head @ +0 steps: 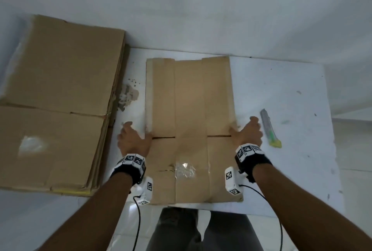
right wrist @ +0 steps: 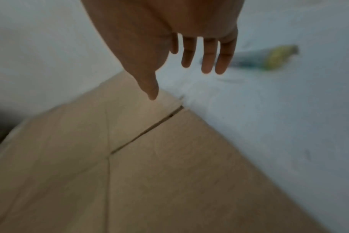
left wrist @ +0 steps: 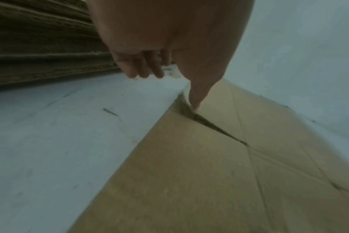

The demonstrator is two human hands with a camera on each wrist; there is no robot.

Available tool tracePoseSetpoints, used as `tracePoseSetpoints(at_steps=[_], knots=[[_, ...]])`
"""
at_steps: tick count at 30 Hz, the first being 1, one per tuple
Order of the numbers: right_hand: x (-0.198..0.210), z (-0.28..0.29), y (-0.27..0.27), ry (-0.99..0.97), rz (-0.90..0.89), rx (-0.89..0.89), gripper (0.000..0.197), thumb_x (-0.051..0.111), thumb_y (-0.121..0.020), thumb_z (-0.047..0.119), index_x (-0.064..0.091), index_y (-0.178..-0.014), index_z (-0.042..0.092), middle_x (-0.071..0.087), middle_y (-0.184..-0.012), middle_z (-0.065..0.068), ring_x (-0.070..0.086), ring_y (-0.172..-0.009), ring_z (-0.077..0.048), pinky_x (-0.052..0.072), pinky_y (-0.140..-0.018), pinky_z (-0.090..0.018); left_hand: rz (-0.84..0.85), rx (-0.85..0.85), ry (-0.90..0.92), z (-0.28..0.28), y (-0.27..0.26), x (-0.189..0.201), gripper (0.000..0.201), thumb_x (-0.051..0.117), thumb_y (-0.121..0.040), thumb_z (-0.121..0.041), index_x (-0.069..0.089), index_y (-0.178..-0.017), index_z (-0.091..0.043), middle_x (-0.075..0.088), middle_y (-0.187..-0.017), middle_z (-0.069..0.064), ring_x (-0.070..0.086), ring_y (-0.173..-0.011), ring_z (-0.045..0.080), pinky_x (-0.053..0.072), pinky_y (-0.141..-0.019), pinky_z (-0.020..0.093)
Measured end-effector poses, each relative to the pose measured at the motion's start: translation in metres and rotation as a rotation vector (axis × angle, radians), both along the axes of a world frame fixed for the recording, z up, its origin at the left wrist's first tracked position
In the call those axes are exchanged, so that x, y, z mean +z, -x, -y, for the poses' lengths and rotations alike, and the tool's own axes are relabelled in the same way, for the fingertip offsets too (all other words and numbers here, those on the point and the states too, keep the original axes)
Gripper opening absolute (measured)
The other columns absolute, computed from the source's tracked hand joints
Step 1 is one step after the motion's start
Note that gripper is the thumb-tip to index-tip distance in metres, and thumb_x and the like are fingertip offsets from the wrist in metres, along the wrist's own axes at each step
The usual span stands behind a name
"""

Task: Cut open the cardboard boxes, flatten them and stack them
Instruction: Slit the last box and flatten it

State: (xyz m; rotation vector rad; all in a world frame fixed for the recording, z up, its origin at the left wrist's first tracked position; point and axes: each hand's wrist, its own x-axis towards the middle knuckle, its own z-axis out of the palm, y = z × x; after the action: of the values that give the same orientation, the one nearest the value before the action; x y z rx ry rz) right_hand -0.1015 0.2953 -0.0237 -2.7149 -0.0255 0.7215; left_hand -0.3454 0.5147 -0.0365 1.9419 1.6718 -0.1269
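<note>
A flattened brown cardboard box (head: 190, 110) lies in the middle of the white table (head: 281, 89), with a slit cut in from each side edge. My left hand (head: 133, 138) is at its left edge. In the left wrist view the thumb tip presses the cardboard (left wrist: 189, 181) at the slit while the fingers (left wrist: 143, 69) hang loosely over the table. My right hand (head: 246, 132) is at the right edge, thumb above the cardboard (right wrist: 149, 173), fingers (right wrist: 207, 63) straight over the table. A stack of flattened boxes (head: 56, 93) lies to the left.
A utility knife (head: 269, 128) with a yellow-green end lies on the table just right of my right hand. A scuffed brown patch (head: 127, 95) marks the table between the stack and the box. My legs (head: 201, 230) show below the near table edge.
</note>
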Motion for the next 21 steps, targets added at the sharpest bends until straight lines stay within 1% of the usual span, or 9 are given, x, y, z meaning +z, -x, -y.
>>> tracePoseSetpoints(at_steps=[2,4,7,8,10,11,13,16,21], knots=[[0.003,-0.004,-0.004,0.107,0.164,0.225,0.075,0.07,-0.087,0.047,0.034,-0.145,0.014,0.042,-0.144,-0.014,0.045,-0.126,-0.038,0.044,-0.098,-0.051,-0.022,-0.123,-0.122,0.001,-0.01,0.005,0.078,0.078,-0.08,-0.037,0.041,-0.143,-0.011,0.049,-0.139,0.017,0.043,-0.128,0.039,0.037,-0.107,0.051],[0.006,-0.024,-0.004,0.072,0.297,0.504,0.074,0.06,-0.09,0.055,0.036,-0.147,0.014,0.038,-0.149,-0.014,0.042,-0.13,-0.037,0.042,-0.101,-0.052,0.056,-0.312,-0.28,-0.003,-0.035,0.009,0.069,0.075,-0.08,-0.034,0.046,-0.139,-0.011,0.047,-0.14,0.014,0.045,-0.128,0.036,0.038,-0.107,0.05],[-0.003,-0.076,-0.024,0.031,0.261,0.724,0.088,0.04,-0.091,0.073,0.025,-0.156,0.015,0.019,-0.164,-0.015,0.023,-0.148,-0.039,0.025,-0.117,-0.057,0.183,-0.562,-0.332,-0.031,-0.092,0.007,0.063,0.064,-0.088,-0.045,0.05,-0.141,-0.015,0.043,-0.151,0.012,0.04,-0.139,0.034,0.035,-0.114,0.052],[-0.01,-0.095,-0.038,0.054,0.217,0.758,0.094,0.035,-0.09,0.078,0.017,-0.159,0.016,0.009,-0.167,-0.015,0.013,-0.152,-0.039,0.016,-0.121,-0.058,0.146,-0.62,-0.3,-0.045,-0.112,0.001,0.072,0.058,-0.09,-0.056,0.043,-0.15,-0.019,0.034,-0.16,0.012,0.031,-0.147,0.035,0.026,-0.12,0.055],[-0.026,-0.128,-0.072,0.136,0.168,0.829,0.101,0.027,-0.088,0.083,0.002,-0.162,0.019,-0.009,-0.168,-0.014,-0.004,-0.154,-0.04,0.003,-0.122,-0.061,-0.038,-0.713,-0.22,-0.077,-0.148,-0.017,0.099,0.047,-0.086,-0.081,0.015,-0.163,-0.028,0.004,-0.172,0.008,0.003,-0.157,0.034,-0.001,-0.125,0.057],[-0.035,-0.139,-0.087,0.182,0.164,0.875,0.101,0.025,-0.088,0.083,-0.003,-0.162,0.02,-0.014,-0.167,-0.014,-0.009,-0.154,-0.04,0.0,-0.122,-0.062,-0.129,-0.75,-0.175,-0.091,-0.16,-0.028,0.114,0.044,-0.077,-0.092,0.001,-0.164,-0.031,-0.009,-0.172,0.007,-0.008,-0.157,0.034,-0.009,-0.124,0.059],[-0.059,-0.15,-0.106,0.217,0.185,0.945,0.101,0.021,-0.087,0.085,-0.007,-0.161,0.021,-0.019,-0.167,-0.014,-0.014,-0.153,-0.039,-0.002,-0.12,-0.064,-0.209,-0.794,-0.114,-0.109,-0.172,-0.048,0.138,0.044,-0.059,-0.104,-0.014,-0.161,-0.033,-0.024,-0.169,0.008,-0.022,-0.155,0.035,-0.014,-0.121,0.063],[-0.082,-0.15,-0.111,0.224,0.246,0.976,0.102,0.011,-0.084,0.087,-0.01,-0.16,0.023,-0.019,-0.166,-0.015,-0.016,-0.152,-0.039,-0.007,-0.12,-0.064,-0.199,-0.789,-0.092,-0.113,-0.172,-0.066,0.149,0.047,-0.049,-0.107,-0.019,-0.16,-0.033,-0.028,-0.167,0.009,-0.028,-0.153,0.035,-0.021,-0.116,0.061],[-0.063,-0.153,-0.106,0.267,0.205,0.932,0.099,0.012,-0.086,0.084,-0.009,-0.161,0.023,-0.017,-0.167,-0.015,-0.012,-0.153,-0.04,-0.001,-0.119,-0.067,-0.243,-0.761,-0.098,-0.106,-0.176,-0.042,0.141,0.049,-0.059,-0.102,-0.012,-0.163,-0.028,-0.02,-0.169,0.014,-0.019,-0.155,0.038,-0.013,-0.12,0.066]])
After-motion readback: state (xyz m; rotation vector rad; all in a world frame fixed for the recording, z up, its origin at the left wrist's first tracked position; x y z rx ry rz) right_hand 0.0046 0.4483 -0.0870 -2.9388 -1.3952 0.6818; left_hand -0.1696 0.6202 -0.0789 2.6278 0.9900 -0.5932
